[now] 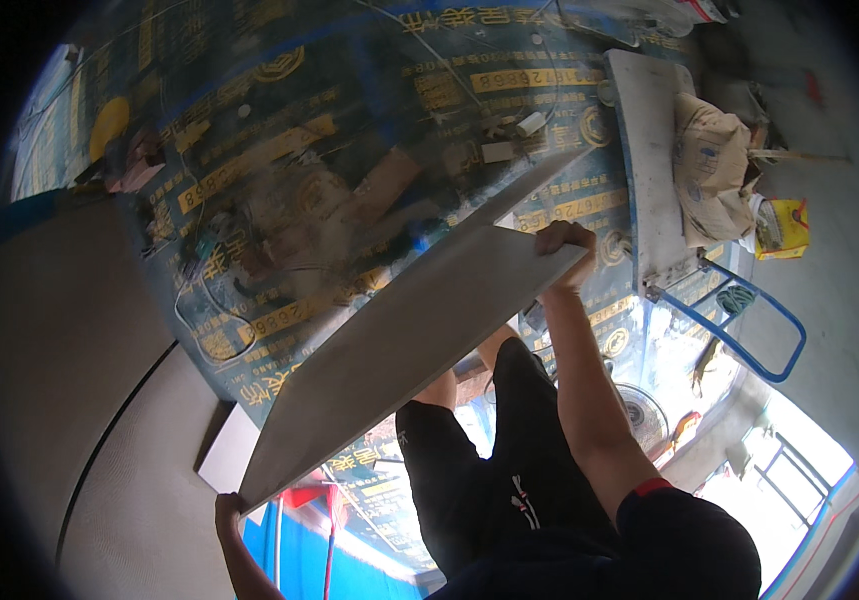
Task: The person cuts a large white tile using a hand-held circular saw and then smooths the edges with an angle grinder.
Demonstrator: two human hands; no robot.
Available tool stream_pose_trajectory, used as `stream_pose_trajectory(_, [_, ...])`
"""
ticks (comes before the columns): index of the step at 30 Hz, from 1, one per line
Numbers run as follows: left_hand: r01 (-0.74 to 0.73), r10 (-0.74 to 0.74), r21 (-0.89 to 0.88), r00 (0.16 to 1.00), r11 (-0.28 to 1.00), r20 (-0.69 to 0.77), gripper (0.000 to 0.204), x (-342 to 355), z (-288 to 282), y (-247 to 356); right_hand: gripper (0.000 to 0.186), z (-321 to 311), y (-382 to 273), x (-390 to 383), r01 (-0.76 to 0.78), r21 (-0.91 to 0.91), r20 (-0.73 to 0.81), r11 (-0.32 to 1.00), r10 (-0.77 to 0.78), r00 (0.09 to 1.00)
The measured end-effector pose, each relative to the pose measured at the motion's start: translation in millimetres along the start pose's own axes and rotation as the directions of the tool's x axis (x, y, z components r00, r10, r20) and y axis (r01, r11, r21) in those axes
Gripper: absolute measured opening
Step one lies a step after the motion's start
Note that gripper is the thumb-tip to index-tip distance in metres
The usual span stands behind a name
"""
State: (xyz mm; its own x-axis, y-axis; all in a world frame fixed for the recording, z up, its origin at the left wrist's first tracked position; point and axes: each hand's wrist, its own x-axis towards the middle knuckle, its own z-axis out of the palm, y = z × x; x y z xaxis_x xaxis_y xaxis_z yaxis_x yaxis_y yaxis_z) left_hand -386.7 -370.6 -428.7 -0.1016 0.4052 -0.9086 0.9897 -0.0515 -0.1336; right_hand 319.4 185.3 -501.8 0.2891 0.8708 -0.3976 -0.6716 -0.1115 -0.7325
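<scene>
A large, flat grey tile point(399, 325) is held up in front of my body, tilted on a diagonal from lower left to upper right. My left hand point(230, 510) grips its lower left corner, mostly as a fist with the fingertips hidden. At the upper right corner, my right hand point(564, 245) has its fingers bent over the edge. A narrow grey strip point(534, 185) shows just beyond the tile's far edge; I cannot tell whether it is joined to it.
Printed protective sheeting point(509, 95) covers the floor, with loose cables and debris on it. A flatbed trolley point(649, 170) with a blue handle point(784, 350) stands at right, beside a paper sack point(714, 165) and a yellow bag point(781, 228). A pale wall point(139, 460) rises at left.
</scene>
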Motion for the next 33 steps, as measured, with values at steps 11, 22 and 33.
stream_pose_trajectory(11, [-0.105, 0.106, -0.031, 0.994, 0.994, 0.022, 0.013, 75.7, -19.3, 40.4, 0.038, -19.5, -2.6, 14.6, 0.018, -0.092, -0.056, 0.996, -0.023, 0.998])
stream_pose_trajectory(22, [-0.303, 0.293, -0.508, 0.951, 0.806, -0.101, 0.038, 94.0, -339.4, 277.0, 0.041, -27.9, -2.1, 23.2, -0.091, -0.328, -0.118, 0.94, 0.055, 0.991])
stream_pose_trajectory(33, [-0.327, 0.087, -0.589, 0.913, 0.739, -0.398, 0.032, 135.6, -522.0, 469.7, 0.028, -14.5, 12.4, 26.2, -0.001, -0.657, 0.029, 0.754, 0.027, 0.999])
